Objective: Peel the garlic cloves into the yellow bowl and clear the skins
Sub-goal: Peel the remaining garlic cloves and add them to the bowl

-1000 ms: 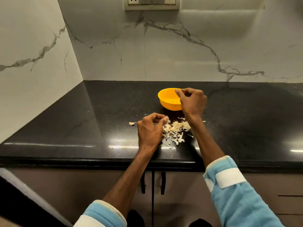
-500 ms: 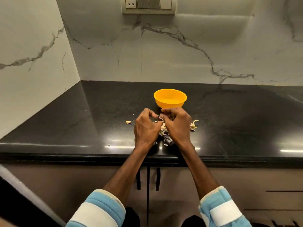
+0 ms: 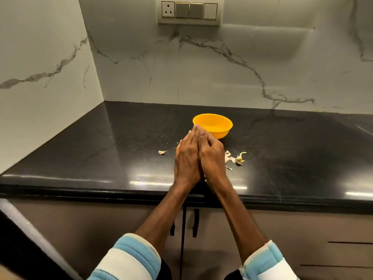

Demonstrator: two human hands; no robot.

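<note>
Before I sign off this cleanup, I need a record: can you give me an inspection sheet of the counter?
Surface: black countertop, glossy, small flecks.
Job's things: yellow bowl upright; contents unclear.
Clutter: garlic skins and a stem beside the right hand; one scrap beyond the left hand.
Hands: pressed together above the counter; anything between them hidden.
Cables: nothing seen.
Surroundings: marble walls, switch panel, cabinet doors below.

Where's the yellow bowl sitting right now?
In the head view, the yellow bowl stands on the black counter just right of centre, directly beyond the left hand and right hand, pressed together.
</note>
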